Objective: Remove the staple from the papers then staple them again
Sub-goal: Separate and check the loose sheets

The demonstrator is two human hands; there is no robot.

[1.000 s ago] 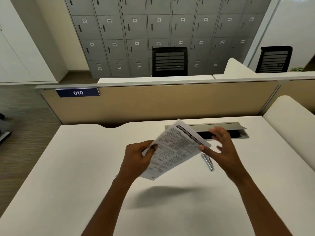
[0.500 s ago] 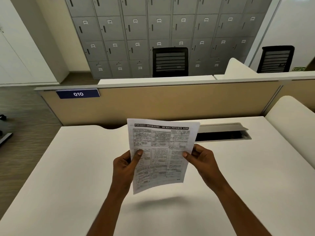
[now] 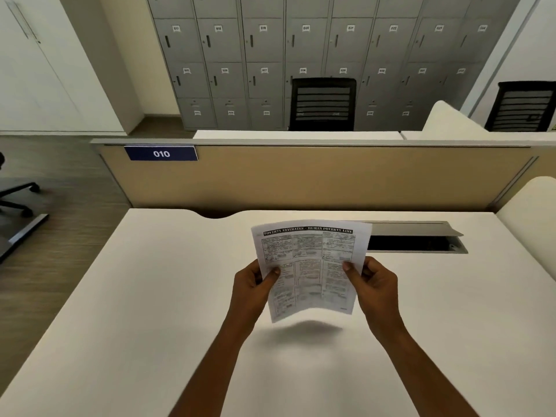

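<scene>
The printed papers (image 3: 310, 266) are held upright above the white desk (image 3: 150, 311), black headline at the top, printed side facing me. My left hand (image 3: 254, 284) grips their left edge with the thumb on the front. My right hand (image 3: 374, 281) pinches the right edge the same way. The sheet bows slightly at the bottom. No staple is discernible on the papers, and no stapler or staple remover shows on the desk; the papers hide the spot behind them.
An open metal cable hatch (image 3: 415, 239) is set into the desk behind the papers, to the right. A beige partition (image 3: 301, 179) with a "010" sign (image 3: 161, 153) bounds the far edge. Grey lockers and black chairs stand beyond. A rounded divider (image 3: 532, 218) rises at right.
One second ago only my left hand held the tilted papers, and a silvery tool lay on the desk. Both hands now hold them upright and squared, hiding that tool.
</scene>
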